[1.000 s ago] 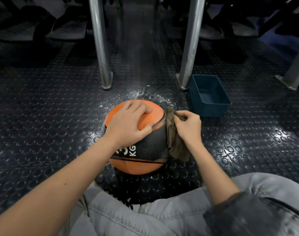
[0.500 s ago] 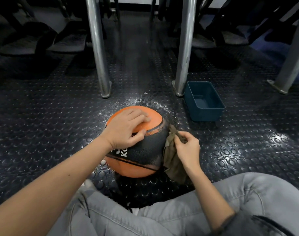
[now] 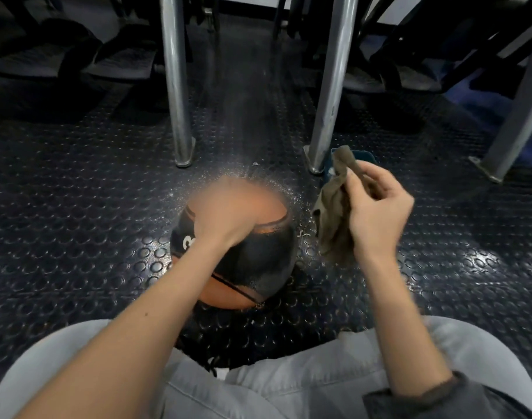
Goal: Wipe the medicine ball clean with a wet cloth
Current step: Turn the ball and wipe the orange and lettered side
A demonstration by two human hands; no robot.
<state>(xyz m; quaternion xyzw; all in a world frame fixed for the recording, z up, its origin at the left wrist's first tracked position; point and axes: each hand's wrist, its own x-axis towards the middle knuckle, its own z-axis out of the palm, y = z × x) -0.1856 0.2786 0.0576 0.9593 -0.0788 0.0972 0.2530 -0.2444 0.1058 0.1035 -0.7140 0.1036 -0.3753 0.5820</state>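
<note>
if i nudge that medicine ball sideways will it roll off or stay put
Being round, the medicine ball would probably roll a little if pushed. It likely won't go far: the 3 printed on it suggests real weight, and the studded floor should add grip. The left hand on top, blurred, seems to steady it.

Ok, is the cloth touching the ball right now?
No, the cloth hangs from the right hand, held up beside the ball with bare floor showing between them.
</note>
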